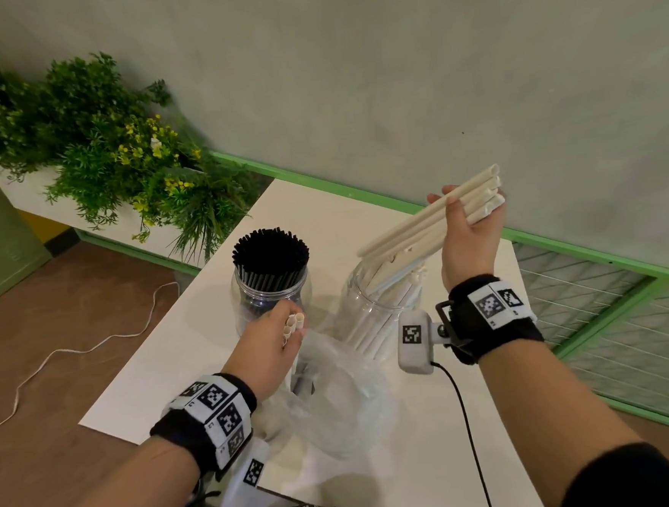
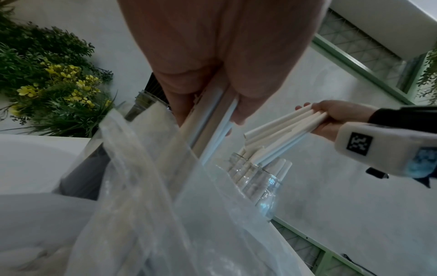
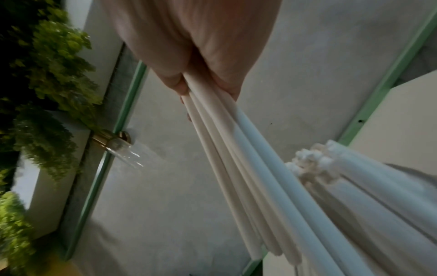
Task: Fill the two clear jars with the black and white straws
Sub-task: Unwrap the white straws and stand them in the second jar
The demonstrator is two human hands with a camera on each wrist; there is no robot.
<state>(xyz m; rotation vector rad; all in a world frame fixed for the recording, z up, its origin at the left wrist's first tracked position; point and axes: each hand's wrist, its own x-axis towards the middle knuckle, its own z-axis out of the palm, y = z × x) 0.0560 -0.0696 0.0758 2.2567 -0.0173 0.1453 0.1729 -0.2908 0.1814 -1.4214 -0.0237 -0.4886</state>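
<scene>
Two clear jars stand on the white table. The left jar is packed with black straws. White straws lean inside the right jar. My right hand grips a bundle of white straws slanting above the right jar's mouth. My left hand grips a few white straws that stick up out of a clear plastic bag in front of the jars.
Green plants with yellow flowers fill a planter at the back left. A green-framed ledge runs along the grey wall behind the table. A white cord lies on the brown floor to the left.
</scene>
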